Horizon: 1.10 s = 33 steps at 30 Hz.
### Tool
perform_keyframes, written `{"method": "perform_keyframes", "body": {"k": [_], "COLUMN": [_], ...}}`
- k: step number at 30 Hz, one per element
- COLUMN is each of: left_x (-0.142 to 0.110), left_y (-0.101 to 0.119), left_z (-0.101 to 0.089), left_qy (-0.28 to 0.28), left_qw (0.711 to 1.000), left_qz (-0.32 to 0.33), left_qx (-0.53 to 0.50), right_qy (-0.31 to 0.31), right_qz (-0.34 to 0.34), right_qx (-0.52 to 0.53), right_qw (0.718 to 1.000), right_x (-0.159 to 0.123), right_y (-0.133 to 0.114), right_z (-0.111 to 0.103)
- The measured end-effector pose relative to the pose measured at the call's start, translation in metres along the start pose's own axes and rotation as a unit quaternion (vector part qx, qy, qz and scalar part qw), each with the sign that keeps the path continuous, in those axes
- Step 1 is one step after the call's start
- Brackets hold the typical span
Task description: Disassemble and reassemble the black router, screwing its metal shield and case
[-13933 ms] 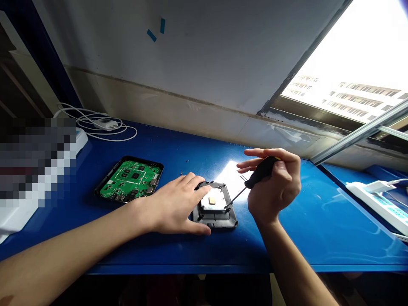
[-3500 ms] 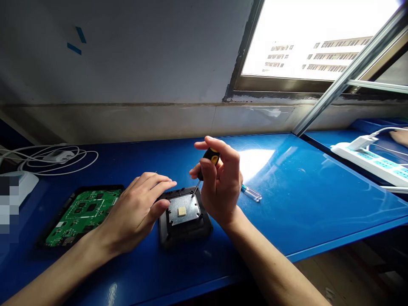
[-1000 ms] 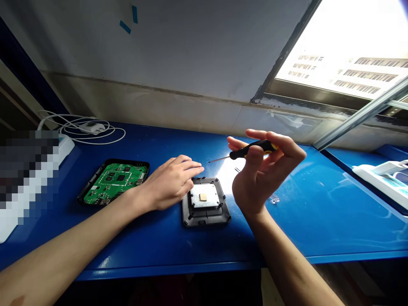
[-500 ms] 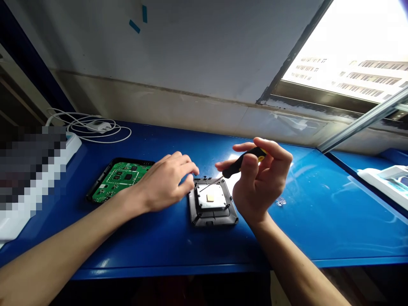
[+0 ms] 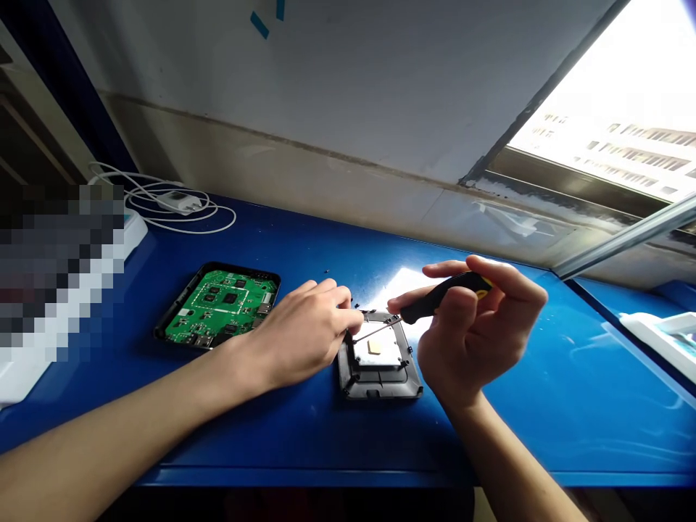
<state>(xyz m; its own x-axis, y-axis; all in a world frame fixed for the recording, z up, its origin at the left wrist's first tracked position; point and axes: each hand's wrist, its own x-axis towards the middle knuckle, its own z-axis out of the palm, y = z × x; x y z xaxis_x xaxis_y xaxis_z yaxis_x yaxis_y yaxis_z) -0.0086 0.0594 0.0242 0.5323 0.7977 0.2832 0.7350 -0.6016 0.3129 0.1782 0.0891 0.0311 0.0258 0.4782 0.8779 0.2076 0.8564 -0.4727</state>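
My right hand grips a screwdriver by its black and yellow handle. The thin shaft slants down to the left, and its tip is near the left edge of a white plate. That plate bears a small tan pad and lies in a black plastic cover. Beside the cover's left side is my left hand, its thumb and index finger drawn together close to the screwdriver tip. Whatever those fingertips may pinch is hidden. Left of this hand, a green circuit board sits in a black case.
Tiny dark bits lie on the blue table behind my left hand. A coiled white cable with a plug rests at the back left. White equipment stands at the far right, past a metal-edged divider.
My left hand has closed its fingers and come nearer the screwdriver tip. The screwdriver stays in my right hand, its tip still over the plate's left side. The camera view has shifted slightly.
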Motion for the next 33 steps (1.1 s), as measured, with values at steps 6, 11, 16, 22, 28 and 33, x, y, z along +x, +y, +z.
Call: {"method": "perform_keyframes", "body": {"k": [6, 11, 16, 22, 28, 33], "left_x": [0.001, 0.0, -0.001, 0.001, 0.001, 0.001], "left_y": [-0.003, -0.003, -0.005, -0.011, -0.012, -0.013], "left_z": [-0.001, 0.0, -0.001, -0.001, -0.001, 0.002], "left_qy": [0.013, 0.005, -0.004, -0.004, -0.012, 0.0], "left_qw": [0.999, 0.999, 1.0, 0.999, 0.997, 0.997], "left_qz": [-0.003, -0.008, 0.003, 0.001, 0.002, 0.006], "left_qx": [-0.041, -0.041, -0.025, -0.052, -0.073, -0.075], "right_qy": [-0.023, -0.063, -0.165, -0.118, -0.056, -0.077], "right_qz": [0.022, 0.068, -0.042, -0.104, -0.092, -0.051], "right_qx": [0.018, 0.085, 0.058, -0.035, 0.031, 0.08], "right_qw": [0.999, 0.992, 0.984, 0.987, 0.994, 0.992], "right_x": [-0.001, 0.001, 0.013, 0.019, 0.01, 0.009], "right_y": [0.0, -0.011, -0.017, -0.009, -0.002, -0.005], "right_z": [-0.001, 0.004, 0.013, 0.023, 0.03, 0.03]}}
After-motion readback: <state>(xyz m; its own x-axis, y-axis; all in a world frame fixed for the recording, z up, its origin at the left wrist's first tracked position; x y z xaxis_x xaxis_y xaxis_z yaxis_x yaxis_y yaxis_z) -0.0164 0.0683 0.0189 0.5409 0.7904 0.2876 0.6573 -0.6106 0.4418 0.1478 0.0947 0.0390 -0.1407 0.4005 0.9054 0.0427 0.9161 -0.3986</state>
